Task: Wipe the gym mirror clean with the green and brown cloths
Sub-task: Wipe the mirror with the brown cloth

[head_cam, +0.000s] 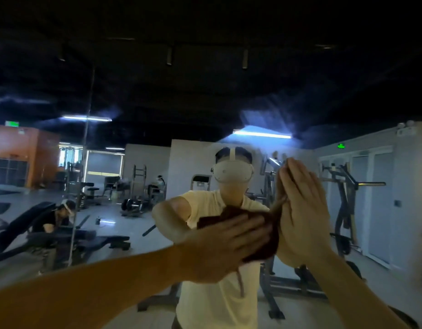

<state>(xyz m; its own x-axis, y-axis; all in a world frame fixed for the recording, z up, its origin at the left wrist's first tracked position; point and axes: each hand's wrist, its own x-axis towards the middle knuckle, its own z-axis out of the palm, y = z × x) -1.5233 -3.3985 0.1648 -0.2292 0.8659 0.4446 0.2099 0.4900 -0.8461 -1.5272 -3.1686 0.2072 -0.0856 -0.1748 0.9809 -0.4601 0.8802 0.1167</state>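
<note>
Against mirror (205,91), left hand (229,245) presses cloth (264,243).

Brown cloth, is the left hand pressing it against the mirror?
Yes, the left hand lies flat with straight fingers on the brown cloth against the mirror.

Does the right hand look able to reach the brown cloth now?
Probably yes: the right hand lies flat beside the brown cloth, nothing between; the left hand covers much of it.

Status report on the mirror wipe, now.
Left hand flat, pressing brown cloth to mirror. Right hand flat beside it, a cloth edge showing under it, colour unclear. Nothing blocking.
</note>
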